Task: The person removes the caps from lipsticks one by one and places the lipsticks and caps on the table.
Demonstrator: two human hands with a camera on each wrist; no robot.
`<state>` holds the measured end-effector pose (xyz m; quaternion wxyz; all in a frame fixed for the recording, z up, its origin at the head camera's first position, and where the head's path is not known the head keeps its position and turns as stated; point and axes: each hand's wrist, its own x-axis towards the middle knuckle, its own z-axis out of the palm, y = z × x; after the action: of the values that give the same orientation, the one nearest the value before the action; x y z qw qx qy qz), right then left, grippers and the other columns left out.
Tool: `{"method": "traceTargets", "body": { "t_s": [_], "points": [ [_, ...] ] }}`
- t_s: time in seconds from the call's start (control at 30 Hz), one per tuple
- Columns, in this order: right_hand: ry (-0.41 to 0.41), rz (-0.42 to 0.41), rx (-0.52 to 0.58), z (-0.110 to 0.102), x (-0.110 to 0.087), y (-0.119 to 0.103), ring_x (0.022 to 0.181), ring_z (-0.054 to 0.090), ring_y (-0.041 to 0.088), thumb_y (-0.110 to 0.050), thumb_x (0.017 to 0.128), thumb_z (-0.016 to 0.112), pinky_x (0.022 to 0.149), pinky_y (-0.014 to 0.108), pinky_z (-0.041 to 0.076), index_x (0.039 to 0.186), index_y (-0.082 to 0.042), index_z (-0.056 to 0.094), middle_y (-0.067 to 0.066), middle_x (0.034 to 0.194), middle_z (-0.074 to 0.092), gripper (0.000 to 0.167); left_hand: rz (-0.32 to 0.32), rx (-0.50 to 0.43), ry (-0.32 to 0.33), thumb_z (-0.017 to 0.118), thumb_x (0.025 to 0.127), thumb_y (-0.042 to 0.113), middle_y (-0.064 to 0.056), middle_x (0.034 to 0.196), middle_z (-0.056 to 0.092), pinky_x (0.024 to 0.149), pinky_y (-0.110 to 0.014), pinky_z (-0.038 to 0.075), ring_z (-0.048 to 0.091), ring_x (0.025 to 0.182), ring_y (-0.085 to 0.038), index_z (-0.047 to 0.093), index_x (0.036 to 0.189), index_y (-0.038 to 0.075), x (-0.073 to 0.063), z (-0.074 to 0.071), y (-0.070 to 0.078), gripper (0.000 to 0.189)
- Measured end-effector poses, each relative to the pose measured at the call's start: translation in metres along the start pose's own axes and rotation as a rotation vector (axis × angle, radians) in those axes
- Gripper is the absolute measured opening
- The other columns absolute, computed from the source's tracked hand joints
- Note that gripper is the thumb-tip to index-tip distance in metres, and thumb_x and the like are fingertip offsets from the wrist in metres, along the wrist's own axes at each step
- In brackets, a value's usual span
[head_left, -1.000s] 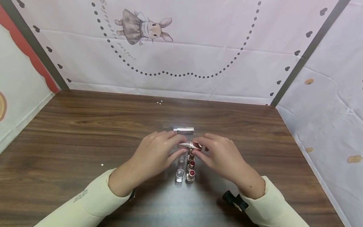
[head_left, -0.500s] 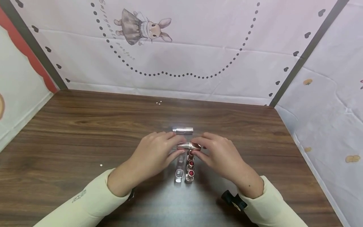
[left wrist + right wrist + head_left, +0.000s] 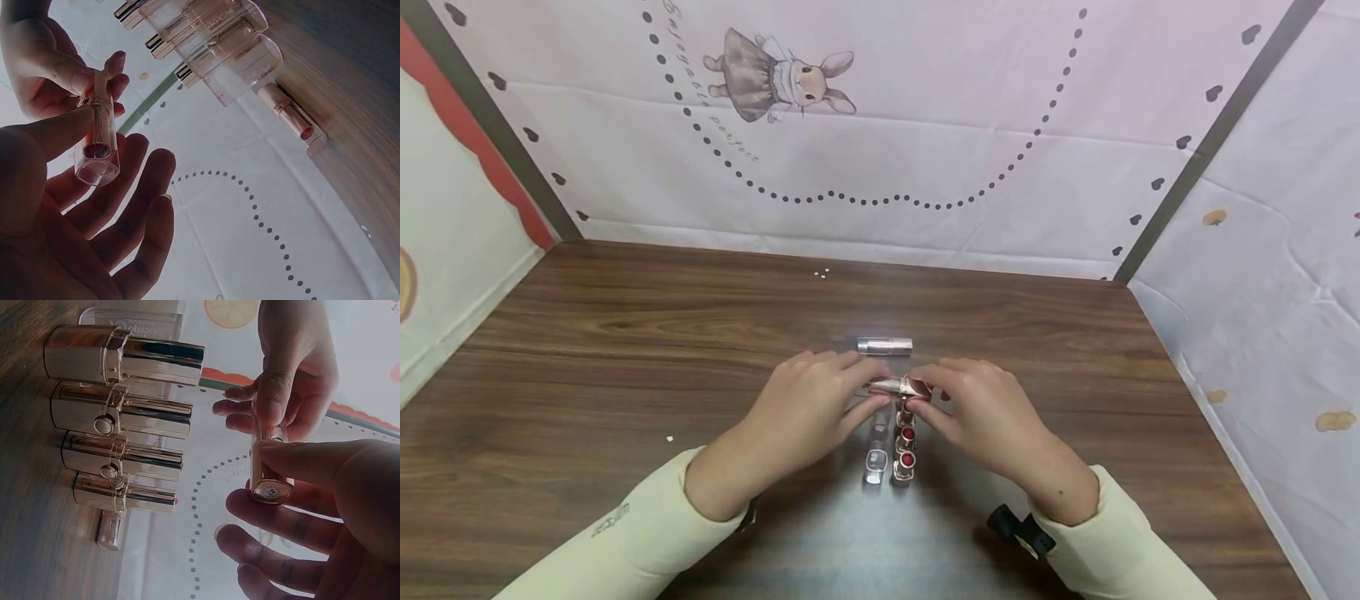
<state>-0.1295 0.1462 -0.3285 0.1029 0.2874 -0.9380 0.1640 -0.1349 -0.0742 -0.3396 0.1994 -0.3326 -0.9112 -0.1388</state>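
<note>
In the head view, my left hand (image 3: 812,400) and right hand (image 3: 983,410) meet over a lipstick (image 3: 887,386) held sideways between them. The left thumb and fingers pinch its clear cap (image 3: 97,171), through which a red tip shows in the left wrist view. My right thumb and fingers grip the rose-gold base (image 3: 272,490), its labelled bottom facing the right wrist camera. Just below the hands stands a row of upright uncapped lipsticks (image 3: 906,439), partly covered by the right fingers. Beside it on the left runs a row of clear caps (image 3: 876,461).
A capped lipstick (image 3: 885,346) lies on the brown wood-grain table (image 3: 662,333) beyond the hands. Small white bits (image 3: 822,273) lie near the back edge, another white bit (image 3: 670,438) at left. Printed cloth walls (image 3: 925,100) enclose the back and sides.
Both hands keep their hold on the lipstick, almost in place. The whole head view shifts only slightly.
</note>
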Motion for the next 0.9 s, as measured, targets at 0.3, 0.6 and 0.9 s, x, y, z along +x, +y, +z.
{"method": "traceTargets", "body": {
  "t_s": [0.3,0.6,0.9],
  "points": [
    [-0.003,-0.013,-0.004,0.000,0.001,0.002,0.072,0.062,0.005,-0.026,0.089,0.077,0.064,0.026,0.050,0.111,-0.019,0.075,-0.008,0.094,0.073,0.023,0.019,-0.006,0.001,0.073,0.091,0.037,0.005,0.094,0.072,0.069,-0.038,0.054,0.071,0.083,-0.018,0.071,0.113,0.026,0.000,0.000,-0.001,0.025],
    [-0.001,-0.014,0.002,0.000,0.001,0.003,0.071,0.061,0.006,-0.024,0.088,0.078,0.062,0.023,0.049,0.111,-0.018,0.074,-0.007,0.095,0.073,0.024,0.021,0.010,0.015,0.075,0.089,0.036,0.004,0.093,0.072,0.068,-0.037,0.054,0.071,0.080,-0.018,0.071,0.114,0.025,0.000,-0.002,-0.002,0.028],
    [0.029,0.002,0.012,0.002,0.001,0.012,0.071,0.061,0.006,-0.021,0.085,0.080,0.061,0.022,0.049,0.107,-0.016,0.074,-0.007,0.090,0.072,0.023,0.013,0.007,0.032,0.075,0.089,0.034,0.005,0.089,0.070,0.068,-0.039,0.055,0.070,0.078,-0.018,0.071,0.113,0.022,0.001,0.000,-0.005,0.027]
  ]
}}
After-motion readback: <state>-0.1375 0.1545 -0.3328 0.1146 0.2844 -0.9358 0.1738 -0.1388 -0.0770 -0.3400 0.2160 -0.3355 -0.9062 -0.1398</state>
